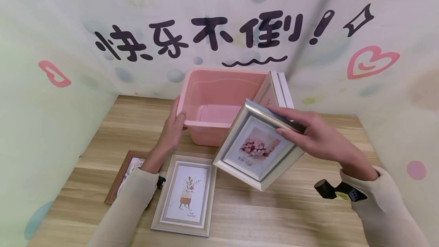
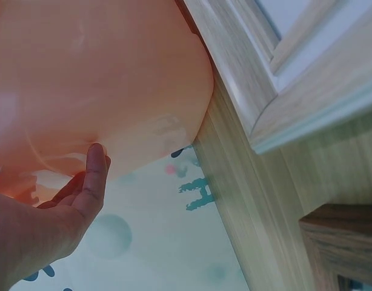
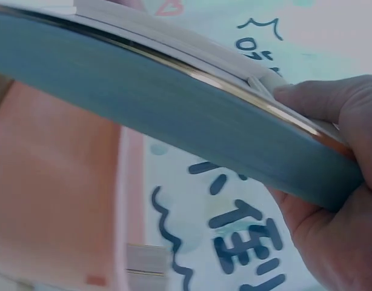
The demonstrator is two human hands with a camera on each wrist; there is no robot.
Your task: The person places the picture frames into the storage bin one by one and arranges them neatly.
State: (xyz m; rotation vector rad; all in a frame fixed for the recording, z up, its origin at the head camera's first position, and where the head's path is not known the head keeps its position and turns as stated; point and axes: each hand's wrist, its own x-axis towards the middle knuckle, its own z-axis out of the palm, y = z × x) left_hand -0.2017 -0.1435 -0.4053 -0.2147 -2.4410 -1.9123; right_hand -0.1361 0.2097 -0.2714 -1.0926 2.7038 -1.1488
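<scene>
While hands [image 1: 319,135] grip tub [image 1: 205,134], frame [image 1: 258,148], forearms [image 1: 380,197] inward-slanted

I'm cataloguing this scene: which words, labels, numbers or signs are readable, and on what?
"快乐不倒!": wall.
Other wall lettering: cut off, unreadable.
"style": silver frame; its other print is too blurred.
Plant frame: corner print too small.
White frames: front print too small.
Right wristband: label unreadable.

A wood-grain table [image 1: 274,220] lies near; the far wall [image 1: 319,68] bears black lettering [image 1: 212,33], a pink heart [image 1: 372,63] at right.
</scene>
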